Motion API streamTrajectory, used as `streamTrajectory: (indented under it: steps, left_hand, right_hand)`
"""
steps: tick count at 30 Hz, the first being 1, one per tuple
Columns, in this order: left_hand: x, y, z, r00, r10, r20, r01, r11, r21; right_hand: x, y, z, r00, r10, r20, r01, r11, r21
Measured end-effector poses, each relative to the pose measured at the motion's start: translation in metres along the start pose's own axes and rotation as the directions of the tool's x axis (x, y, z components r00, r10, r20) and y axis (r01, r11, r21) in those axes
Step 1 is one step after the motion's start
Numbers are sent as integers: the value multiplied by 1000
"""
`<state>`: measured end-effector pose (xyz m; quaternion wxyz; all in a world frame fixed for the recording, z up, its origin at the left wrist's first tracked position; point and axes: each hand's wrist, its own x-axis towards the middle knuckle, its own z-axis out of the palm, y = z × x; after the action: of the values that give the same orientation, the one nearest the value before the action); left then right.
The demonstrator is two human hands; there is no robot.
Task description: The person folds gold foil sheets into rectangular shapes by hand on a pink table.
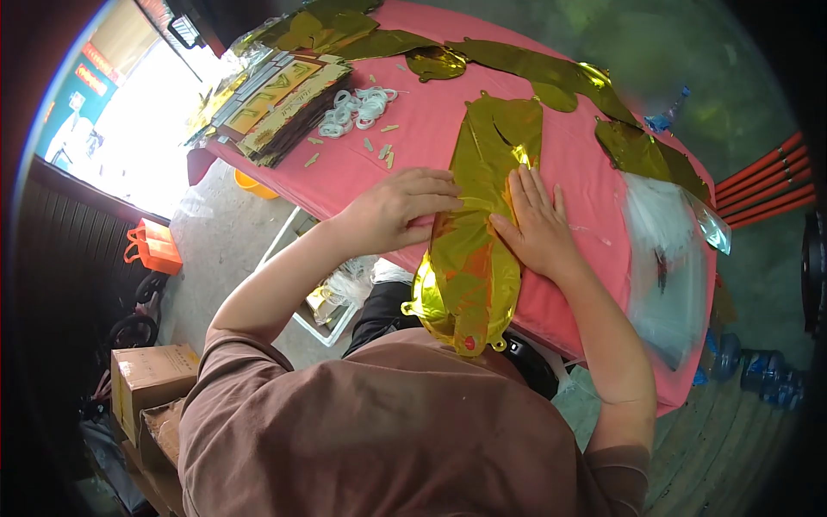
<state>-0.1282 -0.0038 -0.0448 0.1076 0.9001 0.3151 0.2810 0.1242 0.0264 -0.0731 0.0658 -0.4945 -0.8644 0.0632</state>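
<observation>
The gold foil [469,237] drapes over the worktop's [366,172] six-o'clock edge; left hand [401,209] curled loosely at its nine-o'clock side, right hand [543,228] flat at three. Probably light, slippery, creasable; hold its edges.

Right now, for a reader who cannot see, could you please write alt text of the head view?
A person's right hand lies flat on a gold foil piece, with the left hand at its left edge, over a pink-covered table. Nearby are stacked printed packs, white string coils and more gold foil.
</observation>
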Motion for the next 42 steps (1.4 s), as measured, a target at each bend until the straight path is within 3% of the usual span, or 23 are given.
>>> streamTrajectory:
  steps: [4,11,13,14,16,20,22,25,29,31,32,33,34,35,36,37,38,40,42]
  left_hand:
    - [12,-12,8,983,182,13,-182,980,74]
    - [17,-21,12,981,192,20,-192,981,18]
    - [16,-23,14,992,126,-15,-126,992,-27]
    - [16,-23,14,992,127,-15,-127,991,-29]
    - [15,-24,14,996,89,-22,-91,993,-79]
    - [16,-24,13,999,43,-24,-45,991,-126]
    - [17,-23,14,1000,-18,-14,16,985,-174]
    - [18,-24,16,1000,-8,-18,5,981,-192]
    - [22,-22,14,999,-24,-25,18,975,-221]
    - [27,-23,13,992,-126,-18,114,941,-317]
    - [30,-24,13,992,-125,-19,113,941,-318]
    - [34,-27,11,953,-288,89,301,887,-351]
    - [40,-29,10,878,-434,201,478,800,-361]
    - [48,-26,4,841,-480,250,541,734,-410]
    - [54,-31,3,842,-478,249,539,736,-410]
    - [61,-40,1,778,-520,351,628,656,-419]
    - [68,-48,-1,704,-550,450,710,569,-415]
    - [75,-62,3,664,-567,487,748,505,-432]
    - [81,-66,5,552,-625,553,834,422,-356]
  right_hand:
    - [0,-1,-2,1000,2,-8,-2,1000,-12]
    - [1,9,0,999,-11,-32,11,999,30]
    - [-1,23,-5,992,-66,-111,107,901,421]
    - [-4,28,-11,992,-64,-111,105,901,420]
    - [-11,35,-28,939,-274,-207,293,954,67]
    - [-23,18,-37,888,-405,-218,430,900,78]
    - [-22,4,-35,802,-503,-324,552,830,78]
    - [-17,-2,-33,758,-543,-362,611,784,105]
    - [-14,8,-29,785,-532,-316,593,794,136]
    - [-8,18,-27,867,-454,-205,498,791,355]
    - [-3,18,-23,868,-453,-205,497,792,354]
    - [3,17,-19,993,-95,-67,98,380,920]
    - [7,17,-20,993,-5,115,-115,35,993]
    - [11,15,-20,953,85,292,-247,-346,905]
    - [13,15,-22,964,218,152,-149,-32,988]
    - [17,15,-25,955,296,-26,-66,297,953]
    - [23,21,-26,955,294,-30,-62,300,952]
    - [31,34,-29,899,338,280,-379,275,884]
    - [32,34,-28,897,342,281,-371,233,899]
